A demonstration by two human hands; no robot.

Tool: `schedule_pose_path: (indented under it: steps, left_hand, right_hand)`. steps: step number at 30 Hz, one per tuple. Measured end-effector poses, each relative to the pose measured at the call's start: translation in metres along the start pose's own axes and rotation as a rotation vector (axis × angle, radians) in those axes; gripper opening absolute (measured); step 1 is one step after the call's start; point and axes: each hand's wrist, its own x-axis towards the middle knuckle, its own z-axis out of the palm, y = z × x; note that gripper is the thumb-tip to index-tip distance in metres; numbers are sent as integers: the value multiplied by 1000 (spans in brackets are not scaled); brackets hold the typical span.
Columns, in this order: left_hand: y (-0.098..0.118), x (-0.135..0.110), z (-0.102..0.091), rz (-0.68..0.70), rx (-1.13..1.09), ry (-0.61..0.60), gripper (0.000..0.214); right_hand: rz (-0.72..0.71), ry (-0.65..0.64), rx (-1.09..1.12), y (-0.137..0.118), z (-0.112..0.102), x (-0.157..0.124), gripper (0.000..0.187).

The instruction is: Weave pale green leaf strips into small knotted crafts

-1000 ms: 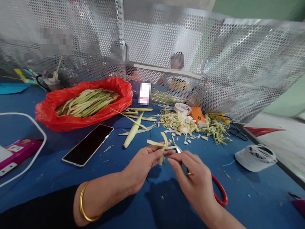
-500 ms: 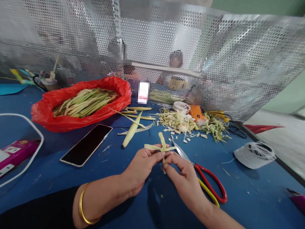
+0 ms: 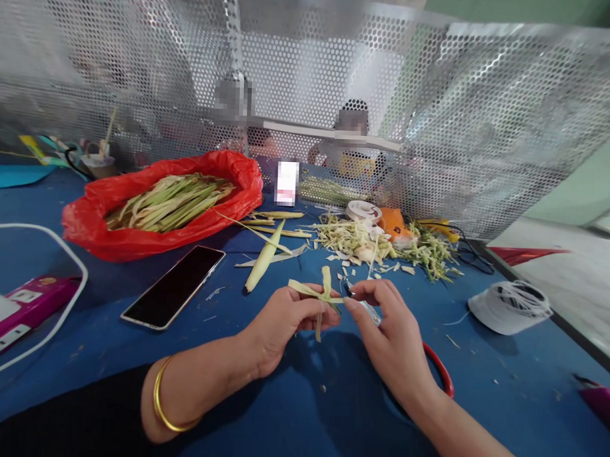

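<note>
My left hand (image 3: 286, 321) pinches the middle of a cross of pale yellow-green leaf strips (image 3: 325, 284) above the blue table. Its arms point up, left, right and down. At the tip of the right arm, the thumb and forefinger of my right hand (image 3: 382, 324) close on the strip. Under that hand lie scissors (image 3: 439, 370), largely covered; part of the blade and the red handle show. A long pale husk-like piece (image 3: 264, 260) rests beyond my left hand, near some loose strips (image 3: 279, 232).
A red plastic bag (image 3: 94, 238) of long leaves stands back left, behind a phone (image 3: 175, 287). Leaf scraps (image 3: 354, 240) and a tape roll (image 3: 364, 211) lie ahead. White cord (image 3: 510, 307) sits right, a magenta power strip (image 3: 29, 312) left. Perforated metal panels (image 3: 311, 62) rise behind; people are beyond.
My right hand has moved from the lower middle of the cross out to its right arm, covering more of the scissors. My left hand keeps hold, and the cross is slightly turned.
</note>
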Motion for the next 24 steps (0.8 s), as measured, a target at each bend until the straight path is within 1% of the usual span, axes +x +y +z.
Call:
schedule_pose_path:
  steps: [2, 4, 7, 10, 12, 16, 21, 24]
  left_hand:
    - [-1, 0, 0, 9, 22, -26, 22]
    - [-3, 0, 0, 36, 54, -27, 25]
    - [-5, 1, 0, 75, 107, -31, 25]
    - [-6, 1, -1, 93, 124, -61, 24]
    - [-6, 2, -2, 87, 112, -64, 23]
    - [-6, 4, -3, 54, 93, -38, 23]
    - [-3, 3, -1, 27, 64, -3, 23]
    - [-1, 3, 0, -3, 36, 10, 23]
  right_hand:
    - [39, -130, 23, 2, 2, 2, 18]
    - [86, -216, 55, 1, 4, 1, 25]
    - [124, -236, 117, -3, 3, -1, 26]
    - [164, -279, 238, -8, -2, -1, 25]
    - [194, -305, 310, -10, -5, 1, 25]
    - [235, -314, 391, -8, -8, 2, 26]
    - [240, -332, 471, -6, -7, 1, 26]
    - [229, -324, 463, -7, -5, 1, 25]
